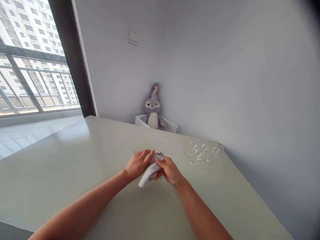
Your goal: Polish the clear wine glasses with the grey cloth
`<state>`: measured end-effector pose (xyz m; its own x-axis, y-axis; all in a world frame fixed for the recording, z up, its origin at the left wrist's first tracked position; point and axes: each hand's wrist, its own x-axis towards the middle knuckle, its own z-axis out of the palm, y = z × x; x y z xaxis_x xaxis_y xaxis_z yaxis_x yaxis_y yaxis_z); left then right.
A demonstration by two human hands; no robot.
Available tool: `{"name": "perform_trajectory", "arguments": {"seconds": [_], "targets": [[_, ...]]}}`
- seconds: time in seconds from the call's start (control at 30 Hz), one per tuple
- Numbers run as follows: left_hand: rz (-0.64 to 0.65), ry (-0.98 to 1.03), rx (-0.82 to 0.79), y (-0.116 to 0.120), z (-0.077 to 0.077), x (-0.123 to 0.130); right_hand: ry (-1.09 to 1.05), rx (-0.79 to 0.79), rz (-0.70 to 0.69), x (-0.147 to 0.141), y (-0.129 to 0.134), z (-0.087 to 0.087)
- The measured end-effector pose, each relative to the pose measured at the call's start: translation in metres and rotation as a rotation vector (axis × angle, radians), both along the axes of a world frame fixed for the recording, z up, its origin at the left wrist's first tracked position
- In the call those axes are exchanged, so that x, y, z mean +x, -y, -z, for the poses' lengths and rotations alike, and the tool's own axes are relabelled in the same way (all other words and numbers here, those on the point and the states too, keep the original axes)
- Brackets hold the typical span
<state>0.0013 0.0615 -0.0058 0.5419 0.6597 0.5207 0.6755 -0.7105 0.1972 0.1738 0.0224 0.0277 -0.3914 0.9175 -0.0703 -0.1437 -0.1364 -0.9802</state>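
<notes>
Near the middle of the table, a white cloth (149,175) is bunched between my hands, one end hanging down toward me. My right hand (170,170) pinches the cloth, thumb on top and fingers curled beneath. Clear glass shows in parts around the cloth and past my fingers; it looks like a stemmed glass (133,152) lying on its side, mostly hidden. My left hand (138,164) is closed over this glass from above, fingers reaching to the cloth.
Several clear stemmed glasses (200,153) stand grouped at the table's right edge by the wall. Behind the pale glossy table (100,150), a purple plush rabbit (153,113) sits in a white perforated basket (172,126). A window (37,66) is on the left.
</notes>
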Motion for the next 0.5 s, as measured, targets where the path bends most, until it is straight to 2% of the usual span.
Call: {"name": "perform_trajectory", "arguments": {"seconds": [0.07, 0.13, 0.27, 0.33, 0.37, 0.4, 0.43, 0.5], "targets": [[0.075, 0.071, -0.204, 0.002, -0.003, -0.001, 0.134, 0.057, -0.068, 0.006, 0.005, -0.008], [0.213, 0.171, -0.495, 0.004, -0.007, 0.000, 0.295, 0.110, -0.141, 0.014, 0.011, -0.018], [0.667, 0.293, -1.177, 0.009, -0.018, 0.002, 0.419, 0.127, -0.340, 0.029, 0.025, -0.037], [0.802, 0.253, -1.324, 0.012, -0.023, 0.004, 0.385, 0.068, -0.414, 0.035, 0.031, -0.039], [0.796, 0.218, -1.306, 0.014, -0.025, 0.005, 0.357, 0.028, -0.405, 0.037, 0.033, -0.037], [0.726, 0.193, -1.219, 0.015, -0.025, 0.007, 0.323, -0.016, -0.359, 0.039, 0.035, -0.032], [0.604, 0.177, -1.064, 0.017, -0.025, 0.008, 0.279, -0.065, -0.277, 0.040, 0.035, -0.026], [0.338, 0.137, -0.643, 0.019, -0.022, 0.012, 0.146, -0.172, -0.048, 0.039, 0.035, -0.012]]}}
